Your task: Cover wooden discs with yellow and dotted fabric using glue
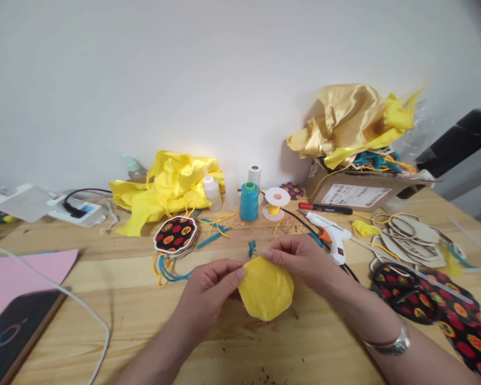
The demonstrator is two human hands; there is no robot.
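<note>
L hand (215, 290) pinching the yellow cloth piece (268, 293) at its upper-left edge, R hand (300, 261) pinching its top, piece between them over the bench (312, 350). Risk: uneven thumb pull, & it cd pucker or slip askew.

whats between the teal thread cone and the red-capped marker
In the head view, a white spool of yellow thread stands between them, with a dark patterned piece farther back.
</note>
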